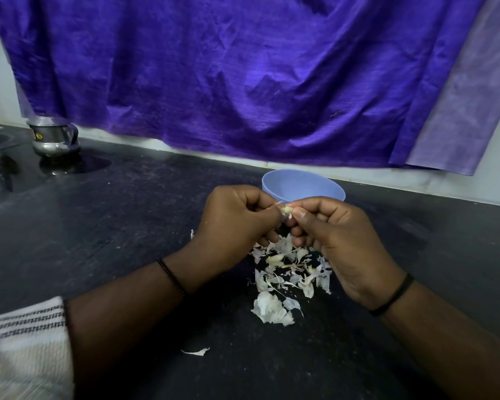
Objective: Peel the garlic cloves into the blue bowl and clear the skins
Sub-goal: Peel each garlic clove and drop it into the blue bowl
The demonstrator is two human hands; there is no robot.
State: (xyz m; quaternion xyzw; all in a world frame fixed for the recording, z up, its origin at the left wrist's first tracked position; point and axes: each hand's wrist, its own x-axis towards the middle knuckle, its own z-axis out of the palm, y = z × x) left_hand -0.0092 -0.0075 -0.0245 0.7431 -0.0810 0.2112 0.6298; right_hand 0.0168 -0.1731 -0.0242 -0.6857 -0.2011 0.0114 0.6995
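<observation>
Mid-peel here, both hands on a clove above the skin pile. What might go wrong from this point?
The garlic clove is pinched between the left hand and right hand short of the blue bowl; if it slips, it likely lands in the skin pile and gets lost among the scraps. A stray skin already lies apart, so the clearing sweep may miss it.
</observation>
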